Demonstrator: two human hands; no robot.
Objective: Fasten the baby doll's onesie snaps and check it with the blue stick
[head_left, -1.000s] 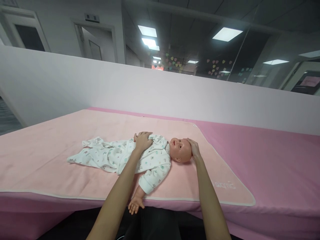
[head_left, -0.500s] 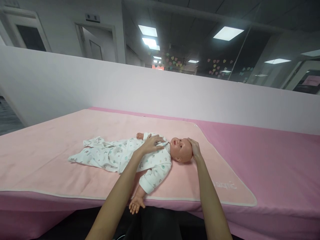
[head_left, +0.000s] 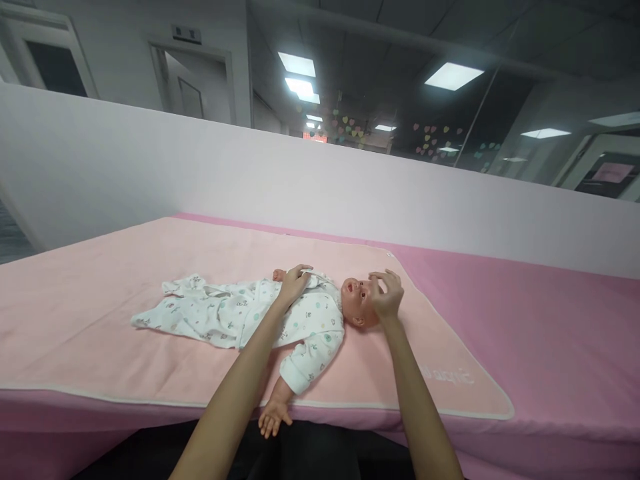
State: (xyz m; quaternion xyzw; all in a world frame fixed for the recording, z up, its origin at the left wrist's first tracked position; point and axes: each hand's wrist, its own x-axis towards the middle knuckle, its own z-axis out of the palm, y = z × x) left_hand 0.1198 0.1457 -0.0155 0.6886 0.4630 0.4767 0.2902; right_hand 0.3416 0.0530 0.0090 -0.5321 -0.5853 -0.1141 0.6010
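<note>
A baby doll (head_left: 357,303) lies on its back on a peach mat (head_left: 100,267), its head to the right and its legs to the left. It wears a white top (head_left: 320,317) and white trousers (head_left: 210,310) with small prints. My left hand (head_left: 294,287) is on the chest, its fingers closed on the front of the top, where the cloth looks slightly raised. Over the crown of the doll's head, my right hand (head_left: 389,293) is curved, thumb and fingers apart, holding nothing. One doll hand (head_left: 275,417) hangs over the mat's near edge.
The mat lies on a pink-covered table (head_left: 550,320). Behind it stands a low white partition (head_left: 300,180), with a glass pane (head_left: 390,100) above. Heart stickers dot the glass. Lettering (head_left: 450,377) marks the mat's near right corner.
My left hand has gone from lying flat on the chest to gripping the top's cloth. My right hand has lifted off the side of the doll's head and turned, fingers curved.
</note>
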